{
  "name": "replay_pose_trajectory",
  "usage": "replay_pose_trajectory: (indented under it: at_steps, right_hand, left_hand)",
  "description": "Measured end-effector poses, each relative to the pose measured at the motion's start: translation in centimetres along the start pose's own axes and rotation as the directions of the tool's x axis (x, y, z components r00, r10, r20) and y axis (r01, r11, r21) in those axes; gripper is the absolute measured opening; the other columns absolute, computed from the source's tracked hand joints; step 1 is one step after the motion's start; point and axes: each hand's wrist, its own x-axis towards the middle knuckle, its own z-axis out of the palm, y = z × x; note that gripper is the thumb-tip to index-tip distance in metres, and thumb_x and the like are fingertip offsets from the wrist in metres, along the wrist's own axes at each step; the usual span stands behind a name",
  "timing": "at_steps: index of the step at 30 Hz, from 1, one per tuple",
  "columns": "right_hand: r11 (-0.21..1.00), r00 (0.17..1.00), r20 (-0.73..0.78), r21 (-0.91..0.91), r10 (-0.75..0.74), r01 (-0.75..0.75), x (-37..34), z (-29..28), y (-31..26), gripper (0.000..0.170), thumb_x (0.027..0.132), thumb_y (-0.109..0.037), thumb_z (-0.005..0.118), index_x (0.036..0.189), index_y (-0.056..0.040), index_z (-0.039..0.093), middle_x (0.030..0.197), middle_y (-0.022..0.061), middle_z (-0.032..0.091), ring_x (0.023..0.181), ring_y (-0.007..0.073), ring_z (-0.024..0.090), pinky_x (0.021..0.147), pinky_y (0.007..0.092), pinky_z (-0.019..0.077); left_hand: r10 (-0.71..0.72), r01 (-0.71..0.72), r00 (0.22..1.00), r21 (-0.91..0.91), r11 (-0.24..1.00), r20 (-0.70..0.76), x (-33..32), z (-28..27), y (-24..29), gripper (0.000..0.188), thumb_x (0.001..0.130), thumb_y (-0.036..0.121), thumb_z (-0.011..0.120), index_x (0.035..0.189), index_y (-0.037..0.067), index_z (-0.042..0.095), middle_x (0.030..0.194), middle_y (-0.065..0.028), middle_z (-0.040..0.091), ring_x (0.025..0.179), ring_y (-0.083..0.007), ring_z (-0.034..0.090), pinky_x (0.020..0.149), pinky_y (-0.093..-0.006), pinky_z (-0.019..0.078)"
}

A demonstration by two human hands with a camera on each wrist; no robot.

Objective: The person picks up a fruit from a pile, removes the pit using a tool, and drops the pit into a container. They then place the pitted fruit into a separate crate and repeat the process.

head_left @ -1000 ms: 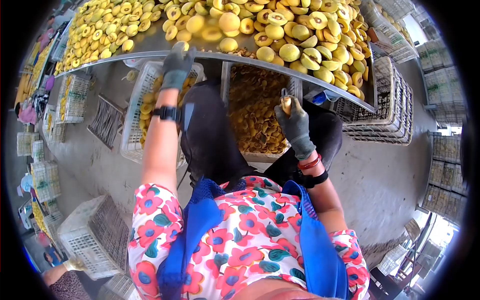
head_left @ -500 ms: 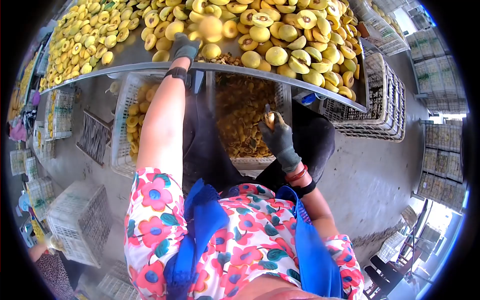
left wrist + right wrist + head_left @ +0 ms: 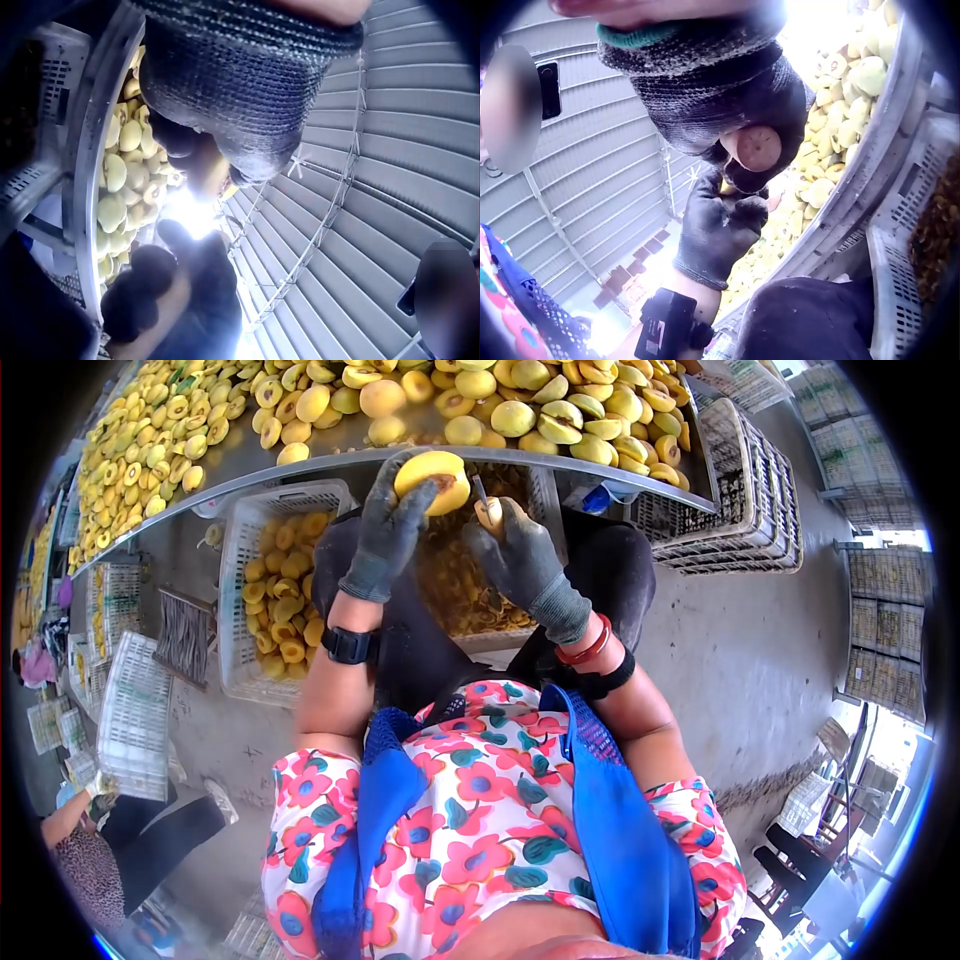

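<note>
My gloved left hand holds a yellow peach half just in front of the table edge, fingers and thumb on its sides. A brown-red pit hollow shows on the cut face, turned toward the right hand. My gloved right hand grips a tool by its wooden handle, its thin metal end pointing up beside the fruit. In the right wrist view the round butt of the handle sticks out of the fist. Both hands are above a crate of brown-yellow scraps between the knees.
A metal table bears heaps of peach halves. Peach halves also fill a white crate by the left knee. Stacked crates stand at the right. Far left, another person handles a white crate.
The left hand has reached onto the table, taken a peach half and drawn it back toward me. The right hand, still gripping the tool, has moved up and left, close to the fruit.
</note>
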Motion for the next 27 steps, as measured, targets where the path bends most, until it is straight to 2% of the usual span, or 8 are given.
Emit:
replay_pose_trajectory:
  at_steps: [3,9,14,17,19,21,24,27]
  right_hand:
    - [0.992,0.996,-0.043,-0.100,-0.076,0.072,-0.8,-0.1,0.2,0.028,0.087,-0.019,0.065,0.101,0.0002,0.050,0.075,0.0253,0.061,0.072,0.0453,0.061,0.057,0.0469,0.0479]
    - [0.993,0.993,-0.068,-0.069,-0.097,0.092,-2.1,0.0,0.2,0.023,0.086,-0.013,0.063,0.100,0.0004,0.050,0.077,0.0244,0.062,0.073,0.0441,0.062,0.059,0.0448,0.0487]
    - [0.970,0.991,0.082,0.208,0.109,-0.124,-2.6,0.2,-0.1,0.017,0.085,-0.007,0.061,0.097,0.0001,0.052,0.082,0.0215,0.064,0.076,0.0392,0.064,0.065,0.0400,0.0499]
    - [0.968,0.993,0.052,0.225,0.107,-0.116,-3.0,0.9,0.2,0.015,0.087,-0.008,0.059,0.099,-0.0019,0.053,0.074,0.0083,0.059,0.060,0.0188,0.057,0.053,0.0311,0.0454]
    - [0.984,0.996,0.009,0.156,0.091,-0.091,-3.0,1.1,-0.1,0.016,0.086,-0.008,0.060,0.099,-0.0014,0.053,0.072,0.0088,0.059,0.059,0.0192,0.058,0.052,0.0314,0.0454]
    - [0.996,0.995,-0.034,0.029,0.090,-0.089,-3.0,0.9,-1.2,0.021,0.083,-0.009,0.064,0.097,0.0016,0.052,0.078,0.0224,0.062,0.074,0.0397,0.064,0.064,0.0403,0.0501]
    - [1.000,0.995,-0.104,-0.028,-0.011,0.008,-3.0,1.7,-0.4,0.023,0.082,-0.010,0.066,0.096,0.0015,0.053,0.076,0.0230,0.062,0.072,0.0403,0.063,0.062,0.0398,0.0498]
    - [0.992,0.999,0.012,0.119,0.031,-0.032,-2.9,2.0,0.6,0.016,0.085,-0.007,0.059,0.099,-0.0021,0.052,0.068,0.0048,0.058,0.056,0.0134,0.057,0.050,0.0317,0.0455]
  left_hand:
    - [0.026,-0.025,0.999,-0.040,0.999,0.023,-1.4,2.0,1.4,0.033,0.092,0.015,0.058,0.122,0.001,0.053,0.115,-0.0077,0.060,0.105,-0.0146,0.057,0.094,-0.0286,0.0451]
    - [0.392,-0.375,0.920,0.305,0.875,0.005,-2.2,3.3,1.1,0.033,0.091,0.016,0.060,0.120,0.000,0.053,0.113,-0.0146,0.060,0.103,-0.0243,0.059,0.091,-0.0333,0.0467]
    - [0.463,-0.421,0.886,0.450,0.788,0.017,-2.8,3.4,-0.2,0.035,0.094,0.020,0.055,0.123,-0.001,0.051,0.117,-0.0144,0.057,0.107,-0.0251,0.056,0.093,-0.0337,0.0448]
    - [0.424,-0.381,0.905,0.407,0.830,-0.018,-3.4,3.7,-0.3,0.036,0.096,0.022,0.051,0.124,-0.001,0.050,0.119,-0.0131,0.056,0.110,-0.0221,0.055,0.095,-0.0326,0.0438]
    - [0.411,-0.364,0.911,0.386,0.847,-0.042,-3.6,3.9,0.0,0.036,0.097,0.023,0.050,0.123,-0.002,0.050,0.118,-0.0130,0.057,0.109,-0.0218,0.055,0.094,-0.0324,0.0440]
    - [0.416,-0.361,0.908,0.403,0.841,-0.053,-3.7,4.0,0.2,0.036,0.097,0.024,0.049,0.122,-0.002,0.050,0.117,-0.0126,0.057,0.108,-0.0213,0.055,0.094,-0.0319,0.0444]
    - [0.402,-0.351,0.909,0.312,0.883,-0.115,-4.0,4.7,0.0,0.036,0.098,0.025,0.049,0.121,-0.002,0.051,0.115,-0.0123,0.058,0.105,-0.0208,0.056,0.092,-0.0324,0.0453]
    - [0.359,-0.315,0.926,0.281,0.907,-0.121,-4.2,4.8,-0.4,0.036,0.098,0.027,0.048,0.120,-0.001,0.052,0.113,-0.0123,0.059,0.103,-0.0210,0.057,0.090,-0.0326,0.0465]
